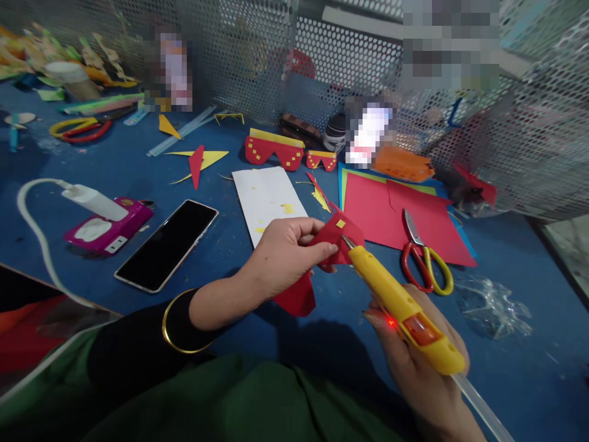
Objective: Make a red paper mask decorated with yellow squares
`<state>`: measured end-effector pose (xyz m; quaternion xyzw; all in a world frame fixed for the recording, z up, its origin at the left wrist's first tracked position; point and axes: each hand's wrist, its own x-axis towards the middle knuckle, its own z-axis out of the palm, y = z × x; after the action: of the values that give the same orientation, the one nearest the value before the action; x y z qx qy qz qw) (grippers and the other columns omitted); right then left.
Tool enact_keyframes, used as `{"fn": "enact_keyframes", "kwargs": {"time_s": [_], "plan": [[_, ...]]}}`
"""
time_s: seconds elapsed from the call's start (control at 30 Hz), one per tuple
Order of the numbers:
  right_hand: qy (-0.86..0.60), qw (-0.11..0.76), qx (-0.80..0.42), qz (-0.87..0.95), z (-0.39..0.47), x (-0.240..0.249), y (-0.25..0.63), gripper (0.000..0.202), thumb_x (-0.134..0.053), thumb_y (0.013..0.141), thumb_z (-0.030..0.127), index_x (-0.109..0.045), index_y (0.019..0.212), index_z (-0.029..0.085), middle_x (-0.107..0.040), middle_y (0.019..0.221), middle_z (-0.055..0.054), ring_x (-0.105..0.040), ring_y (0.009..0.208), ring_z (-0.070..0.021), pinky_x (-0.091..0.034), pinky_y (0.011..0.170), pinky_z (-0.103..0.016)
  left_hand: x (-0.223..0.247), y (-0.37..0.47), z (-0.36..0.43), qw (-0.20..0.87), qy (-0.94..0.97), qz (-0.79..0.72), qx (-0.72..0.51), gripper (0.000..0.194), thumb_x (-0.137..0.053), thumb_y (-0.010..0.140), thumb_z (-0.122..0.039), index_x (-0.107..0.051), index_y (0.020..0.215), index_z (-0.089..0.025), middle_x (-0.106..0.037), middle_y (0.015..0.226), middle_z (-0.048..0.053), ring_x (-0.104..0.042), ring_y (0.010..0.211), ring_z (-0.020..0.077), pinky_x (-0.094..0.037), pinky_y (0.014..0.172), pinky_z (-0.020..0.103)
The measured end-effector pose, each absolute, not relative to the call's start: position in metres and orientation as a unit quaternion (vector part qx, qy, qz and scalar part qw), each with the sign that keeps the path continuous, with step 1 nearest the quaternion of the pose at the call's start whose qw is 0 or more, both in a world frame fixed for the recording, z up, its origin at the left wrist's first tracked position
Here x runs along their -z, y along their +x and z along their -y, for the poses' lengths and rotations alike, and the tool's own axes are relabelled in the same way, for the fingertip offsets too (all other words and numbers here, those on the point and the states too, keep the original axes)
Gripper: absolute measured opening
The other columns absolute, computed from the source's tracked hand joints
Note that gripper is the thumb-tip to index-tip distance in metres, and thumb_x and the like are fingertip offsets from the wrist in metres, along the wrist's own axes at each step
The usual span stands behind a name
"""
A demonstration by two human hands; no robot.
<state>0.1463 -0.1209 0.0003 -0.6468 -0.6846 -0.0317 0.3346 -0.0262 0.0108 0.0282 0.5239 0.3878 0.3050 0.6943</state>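
Observation:
My left hand (280, 255) pinches a red paper cutout (299, 297) between thumb and fingers, just above the blue table. One small yellow square (340, 224) sits on the cutout's upper part. In my right hand (414, 362) is a yellow hot glue gun (400, 301), with a red light glowing at its side and a clear glue stick out of its back end. The gun's metal nozzle is at the red paper, close to my left thumb; whether it touches cannot be seen. Beyond my left hand lies a white card (267, 190) with tiny yellow scraps on it.
Red-and-yellow scissors (418, 258) rest by stacked coloured sheets (377, 205) at right, near crumpled clear plastic (497, 307). Two decorated red paper pieces (275, 152) stand behind the card. A phone (168, 245) and purple power strip (110, 224) lie left. Mesh panels (248, 55) border the back.

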Motion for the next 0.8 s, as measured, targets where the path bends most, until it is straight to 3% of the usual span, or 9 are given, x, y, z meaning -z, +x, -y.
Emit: {"fn": "enact_keyframes", "kwargs": {"time_s": [0.23, 0.47, 0.8], "plan": [[-0.644, 0.326, 0.039, 0.691, 0.1207, -0.0006, 0.1477, 0.027, -0.055, 0.098, 0.046, -0.059, 0.084, 0.022, -0.062, 0.072, 0.001, -0.060, 0.057, -0.0117, -0.043, 0.051, -0.024, -0.0270, -0.0268, -0.0115, 0.696, 0.526, -0.383, -0.305, 0.004, -0.067, 0.081, -0.013, -0.071, 0.081, -0.014, -0.073, 0.069, 0.001, -0.068, 0.062, 0.0100, -0.055, 0.064, 0.021], [-0.638, 0.313, 0.027, 0.703, 0.1236, 0.0041, 0.1533, 0.018, -0.058, 0.096, 0.040, -0.059, 0.088, 0.024, -0.063, 0.073, 0.002, -0.062, 0.060, -0.0129, -0.044, 0.053, -0.024, -0.0264, -0.0267, -0.0110, 0.696, 0.522, -0.383, -0.309, 0.004, -0.068, 0.081, -0.013, -0.071, 0.082, -0.014, -0.073, 0.069, 0.001, -0.068, 0.062, 0.0100, -0.056, 0.065, 0.020], [-0.642, 0.319, 0.029, 0.697, 0.1225, 0.0032, 0.1515, 0.024, -0.057, 0.097, 0.045, -0.058, 0.087, 0.023, -0.061, 0.070, 0.002, -0.061, 0.055, -0.0122, -0.043, 0.049, -0.023, -0.0278, -0.0259, -0.0107, 0.704, 0.513, -0.384, -0.306, 0.006, -0.067, 0.082, -0.010, -0.071, 0.083, -0.014, -0.073, 0.069, 0.000, -0.068, 0.061, 0.0086, -0.054, 0.061, 0.017]]}}
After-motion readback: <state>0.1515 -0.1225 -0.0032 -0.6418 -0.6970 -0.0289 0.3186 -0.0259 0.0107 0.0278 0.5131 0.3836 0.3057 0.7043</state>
